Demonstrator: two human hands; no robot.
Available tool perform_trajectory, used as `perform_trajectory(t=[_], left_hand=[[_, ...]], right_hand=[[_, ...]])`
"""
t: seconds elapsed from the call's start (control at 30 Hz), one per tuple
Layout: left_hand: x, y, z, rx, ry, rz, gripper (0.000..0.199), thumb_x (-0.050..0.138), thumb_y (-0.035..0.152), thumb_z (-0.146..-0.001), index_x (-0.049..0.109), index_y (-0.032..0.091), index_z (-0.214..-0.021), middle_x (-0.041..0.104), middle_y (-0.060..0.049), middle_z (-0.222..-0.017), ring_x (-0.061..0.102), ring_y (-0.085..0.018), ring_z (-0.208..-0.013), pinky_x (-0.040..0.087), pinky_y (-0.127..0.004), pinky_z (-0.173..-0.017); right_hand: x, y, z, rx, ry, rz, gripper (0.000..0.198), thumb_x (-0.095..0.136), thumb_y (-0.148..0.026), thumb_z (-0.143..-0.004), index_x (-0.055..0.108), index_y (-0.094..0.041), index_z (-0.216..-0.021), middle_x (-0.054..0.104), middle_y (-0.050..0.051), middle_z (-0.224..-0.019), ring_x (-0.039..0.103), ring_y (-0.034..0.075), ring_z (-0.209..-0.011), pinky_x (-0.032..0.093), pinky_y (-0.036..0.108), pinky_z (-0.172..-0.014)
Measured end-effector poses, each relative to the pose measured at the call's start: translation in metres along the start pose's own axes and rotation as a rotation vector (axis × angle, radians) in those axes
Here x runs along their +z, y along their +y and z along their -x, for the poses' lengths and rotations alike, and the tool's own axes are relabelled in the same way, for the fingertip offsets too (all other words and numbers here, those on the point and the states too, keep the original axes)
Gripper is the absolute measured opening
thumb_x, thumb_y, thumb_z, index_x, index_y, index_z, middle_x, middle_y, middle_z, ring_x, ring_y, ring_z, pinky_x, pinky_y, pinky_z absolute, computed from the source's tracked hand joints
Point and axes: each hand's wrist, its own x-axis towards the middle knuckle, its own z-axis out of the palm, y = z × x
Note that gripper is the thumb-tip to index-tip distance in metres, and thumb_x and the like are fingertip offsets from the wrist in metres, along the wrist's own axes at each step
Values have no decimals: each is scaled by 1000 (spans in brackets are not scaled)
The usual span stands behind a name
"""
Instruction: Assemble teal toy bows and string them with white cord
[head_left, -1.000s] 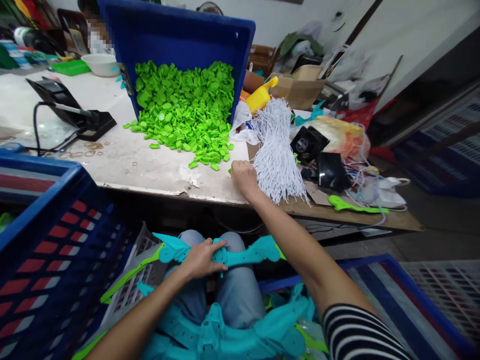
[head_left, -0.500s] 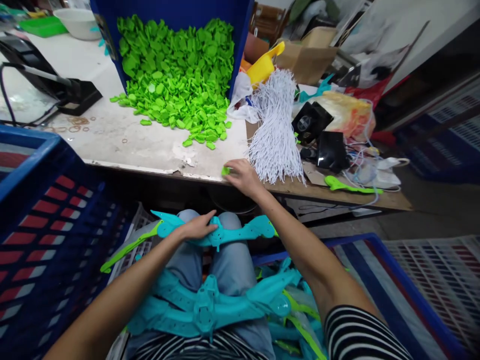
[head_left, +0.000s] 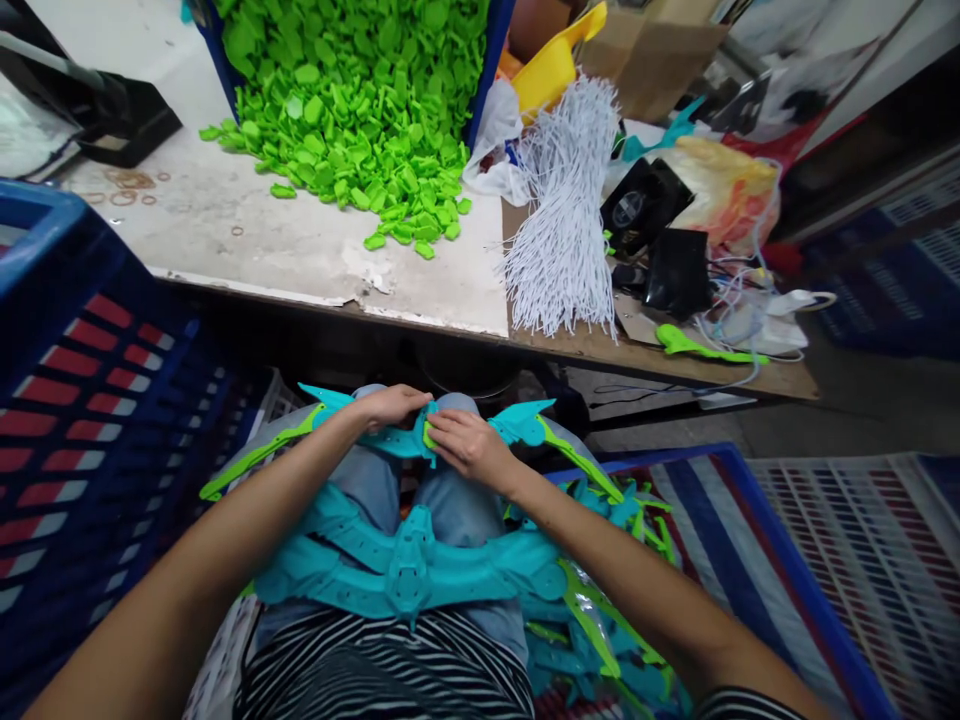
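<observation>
Across my knees lies a turquoise winged plastic part [head_left: 521, 424] with a long green arm at each end. My left hand [head_left: 394, 403] is closed on it, left of its middle. A small green plastic piece [head_left: 428, 432] sits against the part's centre, pinched under the fingers of my right hand [head_left: 474, 446], which hide much of it. Closer to my body, more turquoise parts [head_left: 409, 578] of similar shape rest on my lap. Several small green pieces [head_left: 360, 150] are heaped on the table, spilling from a blue bin [head_left: 491, 60].
White strings [head_left: 562, 220] lie bundled on the table [head_left: 300, 255], beside black boxes [head_left: 679, 270] and cables. A blue crate [head_left: 97, 270] stands at my left. On the right, a blue-rimmed crate [head_left: 739, 520] with a striped lining adjoins turquoise and green parts.
My right hand has come from the table edge down to the turquoise part, bringing the small green piece to its centre. My left hand still grips the part. The view has tilted down.
</observation>
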Motion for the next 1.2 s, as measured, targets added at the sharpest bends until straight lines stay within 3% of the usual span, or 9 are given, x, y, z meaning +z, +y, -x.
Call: perform_trajectory(t=[0.23,0.33,0.5,0.7,0.8,0.9,1.0,1.07,1.2], left_hand=[[-3,4,4,31,-51,-144,37,65,44,-73,66,14,-95,47,4,-62,35,-9,-54,26,-21,-50],[-2,4,6,53,-43,-191,41,66,41,-71,65,14,-102,52,3,-66,40,-10,-56,29,-21,-51],[2,2,3,44,40,-225,35,64,34,-70,66,13,-97,56,2,-69,46,-10,-59,34,-20,-54],[4,10,4,106,113,-364,28,64,26,-72,66,12,-96,61,0,-73,54,-15,-67,42,-22,-60],[15,8,16,235,274,-527,34,61,21,-76,60,13,-109,65,-7,-96,59,-21,-89,47,-30,-79],[38,-7,33,469,467,-806,27,56,26,-84,58,16,-109,58,-15,-117,52,-28,-111,44,-42,-94],[58,-28,42,586,423,-1113,45,66,32,-78,53,16,-118,45,-20,-136,37,-37,-129,40,-51,-99],[64,-34,42,548,376,-1262,59,68,24,-75,45,16,-129,38,-20,-143,30,-40,-134,41,-52,-97],[55,-12,38,400,302,-1346,51,53,11,-80,45,15,-129,42,-18,-141,40,-32,-130,48,-39,-89]], right_hand=[[5,-8,2,260,10,-189,23,50,-29,-91,67,-20,-103,63,12,-120,61,22,-108,53,38,-91],[8,-7,-1,478,20,-362,20,62,-33,-83,64,-23,-100,63,9,-119,61,22,-108,51,39,-92],[10,-5,-15,788,-66,-544,57,75,-28,-67,50,-22,-119,67,5,-105,65,20,-96,53,37,-83],[3,-1,-25,715,-203,-377,63,75,-30,-66,52,-24,-124,69,4,-100,66,21,-90,50,33,-77],[-18,17,-48,546,-284,-288,36,71,-32,-71,65,-27,-106,71,1,-87,67,21,-80,49,28,-66],[-41,50,-98,496,-23,-77,19,52,-30,-87,69,-25,-91,70,4,-84,64,22,-83,48,31,-72],[-49,88,-160,502,233,136,23,48,-27,-89,68,-18,-95,66,11,-98,57,26,-97,44,40,-88],[-45,107,-193,560,237,194,22,55,-28,-86,68,-14,-97,63,15,-105,52,29,-102,43,44,-90],[-37,118,-221,682,180,247,19,54,-24,-85,69,-13,-90,64,16,-106,49,30,-108,40,46,-92]])
